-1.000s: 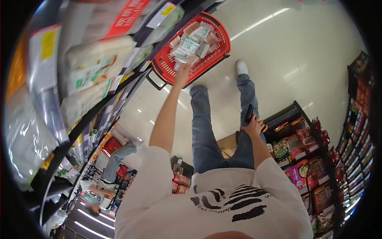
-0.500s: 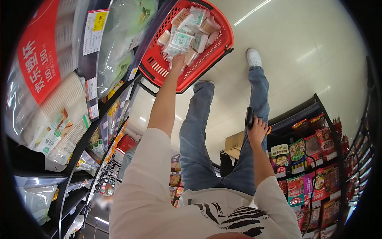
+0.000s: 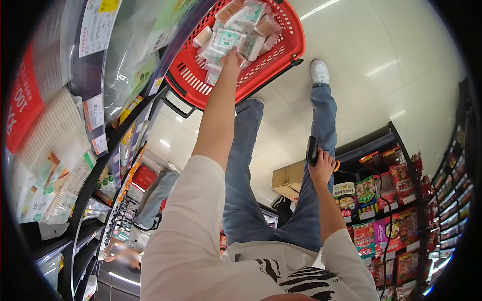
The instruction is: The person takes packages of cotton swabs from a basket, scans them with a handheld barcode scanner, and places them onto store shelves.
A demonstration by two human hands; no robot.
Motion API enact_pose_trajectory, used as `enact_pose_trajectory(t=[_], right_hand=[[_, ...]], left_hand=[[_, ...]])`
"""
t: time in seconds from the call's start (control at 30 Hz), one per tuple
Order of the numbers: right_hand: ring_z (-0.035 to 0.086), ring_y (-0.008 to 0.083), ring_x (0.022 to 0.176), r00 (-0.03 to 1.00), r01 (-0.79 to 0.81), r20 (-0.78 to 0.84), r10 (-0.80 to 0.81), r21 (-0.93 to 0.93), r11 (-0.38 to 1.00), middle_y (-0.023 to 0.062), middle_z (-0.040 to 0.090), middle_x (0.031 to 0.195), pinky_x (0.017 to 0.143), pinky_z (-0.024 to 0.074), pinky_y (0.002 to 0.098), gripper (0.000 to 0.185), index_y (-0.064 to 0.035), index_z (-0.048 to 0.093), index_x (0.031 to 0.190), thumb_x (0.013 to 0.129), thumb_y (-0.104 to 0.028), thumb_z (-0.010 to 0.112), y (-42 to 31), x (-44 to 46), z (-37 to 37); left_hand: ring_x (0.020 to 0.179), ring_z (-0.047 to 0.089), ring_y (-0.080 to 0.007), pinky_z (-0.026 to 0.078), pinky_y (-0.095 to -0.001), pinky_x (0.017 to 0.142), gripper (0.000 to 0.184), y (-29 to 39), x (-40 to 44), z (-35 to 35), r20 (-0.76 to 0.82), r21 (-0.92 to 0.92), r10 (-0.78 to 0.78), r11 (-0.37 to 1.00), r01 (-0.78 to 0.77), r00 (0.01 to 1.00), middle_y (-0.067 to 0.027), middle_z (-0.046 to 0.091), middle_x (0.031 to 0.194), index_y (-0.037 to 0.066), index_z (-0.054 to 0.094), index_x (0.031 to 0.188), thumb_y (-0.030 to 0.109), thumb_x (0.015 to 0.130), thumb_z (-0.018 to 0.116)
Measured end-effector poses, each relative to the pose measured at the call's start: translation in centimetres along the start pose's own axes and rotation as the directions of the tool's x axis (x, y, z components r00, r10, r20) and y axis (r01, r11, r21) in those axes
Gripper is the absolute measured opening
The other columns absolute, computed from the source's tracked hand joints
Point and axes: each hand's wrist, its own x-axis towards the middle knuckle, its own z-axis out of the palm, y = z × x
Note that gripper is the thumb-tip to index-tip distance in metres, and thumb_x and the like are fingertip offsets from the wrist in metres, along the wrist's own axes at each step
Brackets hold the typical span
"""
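My left hand (image 3: 232, 58) reaches into a red basket (image 3: 183, 75), its fingers closed on the lower edge of a clear pack with a green-and-white label (image 3: 227, 39). Several similar packs lie heaped around it, some showing thin wooden sticks (image 3: 231, 12). Over the thigh of my jeans, my right hand (image 3: 322, 165) is wrapped round a black handheld device (image 3: 312, 151). An orange part shows beside that hand, and a dark cable runs off to the right.
Shelves on the left hold plastic cups (image 3: 47, 135) and bagged goods. At right stands a rack of colourful food packets (image 3: 364, 238). A cardboard box (image 3: 289, 180) is behind my legs. Another person (image 3: 155, 200) is in the lower left aisle.
The view has shifted, bringing the basket nearer and higher in view. My left hand has moved from the heap's lower side up to the labelled pack. My right hand keeps its hold.
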Motion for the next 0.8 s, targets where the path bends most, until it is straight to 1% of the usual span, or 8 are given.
enact_pose_trajectory(t=[0.07,0.27,0.3,0.4,0.47,0.6,0.73,0.8], right_hand=[[0.05,0.0258,0.096,1.0,0.005,-0.009,-0.005,-0.01,1.0,0.0044,0.053,0.097,0.09,0.0348,0.0404,0.053,-0.0156,0.052,0.117,0.069,-0.027,0.071,-0.4,0.1,-0.3],[0.05,0.0255,0.095,0.998,0.031,-0.059,-0.032,-0.022,0.999,0.0044,0.053,0.095,0.088,0.0353,0.0401,0.049,-0.0156,0.052,0.113,0.068,-0.024,0.071,-1.8,0.1,-1.2],[0.051,0.0253,0.094,0.996,0.047,-0.078,-0.049,-0.018,0.999,0.0042,0.053,0.095,0.087,0.0354,0.0401,0.048,-0.0159,0.052,0.112,0.068,-0.024,0.071,-2.1,0.2,-1.8],[0.051,0.0251,0.094,0.992,0.078,-0.098,-0.079,-0.022,0.997,0.0041,0.053,0.095,0.086,0.0357,0.04,0.048,-0.016,0.052,0.111,0.068,-0.024,0.071,-3.2,0.2,-3.7],[0.051,0.0252,0.094,0.985,0.1,-0.142,-0.1,-0.009,0.995,0.0041,0.053,0.095,0.086,0.0359,0.04,0.048,-0.016,0.053,0.111,0.068,-0.024,0.071,-3.9,0.5,-5.3],[0.051,0.0257,0.092,0.951,0.156,-0.269,-0.149,0.004,0.988,0.0047,0.054,0.094,0.084,0.0369,0.0402,0.048,-0.0163,0.053,0.111,0.068,-0.024,0.071,-4.0,0.7,-9.0],[0.053,0.0297,0.101,0.992,0.081,-0.11,-0.066,0.131,0.988,0.0069,0.057,0.103,0.084,0.0373,0.0474,0.053,-0.0162,0.049,0.118,0.071,-0.028,0.071,-3.3,2.5,-13.2],[0.054,0.0355,0.103,1.0,-0.011,0.03,0.0,0.366,0.931,0.01,0.06,0.106,0.083,0.0393,0.0519,0.055,-0.0167,0.047,0.12,0.073,-0.03,0.07,-3.0,3.6,-16.8]], left_hand=[[0.063,0.051,-0.0167,0.047,-0.0314,0.061,0.024,0.4,-1.3,0.4,-0.032,-0.026,-0.017,1.0,0.016,0.999,-0.0037,0.051,0.07,0.008,0.054,0.08,0.024,0.081,0.07],[0.072,0.055,-0.0147,0.046,-0.0262,0.058,0.014,1.4,-6.1,-2.3,0.2,-0.066,-0.089,0.992,0.104,0.976,-0.0028,0.055,0.079,0.01,0.054,0.087,0.019,0.083,0.064],[0.086,0.059,-0.0182,0.05,-0.0313,0.073,0.019,1.8,-7.9,-3.1,0.256,-0.184,-0.141,0.964,0.191,0.956,-0.0044,0.057,0.089,0.008,0.052,0.099,0.015,0.084,0.061],[0.095,0.06,-0.0222,0.05,-0.0371,0.083,0.027,1.6,-11.6,-6.9,0.408,-0.176,-0.166,0.951,0.255,0.898,-0.0063,0.058,0.1,0.007,0.05,0.109,0.014,0.085,0.059],[0.097,0.059,-0.0233,0.05,-0.0392,0.086,0.028,2.1,-15.8,-9.1,0.483,-0.151,-0.045,0.979,0.134,0.875,-0.0076,0.057,0.107,0.006,0.05,0.111,0.012,0.085,0.058],[0.096,0.058,-0.0198,0.049,-0.0347,0.08,0.03,4.5,-26.1,-11.8,0.364,-0.015,0.031,1.0,-0.027,0.931,-0.0081,0.058,0.105,0.006,0.05,0.111,0.013,0.084,0.062],[0.09,0.056,-0.0125,0.047,-0.0299,0.076,0.035,6.3,-36.6,-13.4,0.397,-0.07,0.18,0.984,-0.166,0.9,-0.0028,0.058,0.098,0.007,0.051,0.111,0.019,0.082,0.067],[0.088,0.056,-0.01,0.046,-0.0275,0.074,0.035,7.0,-42.8,-13.7,0.397,-0.138,0.268,0.963,-0.232,0.878,-0.0016,0.059,0.098,0.007,0.053,0.111,0.022,0.083,0.067]])
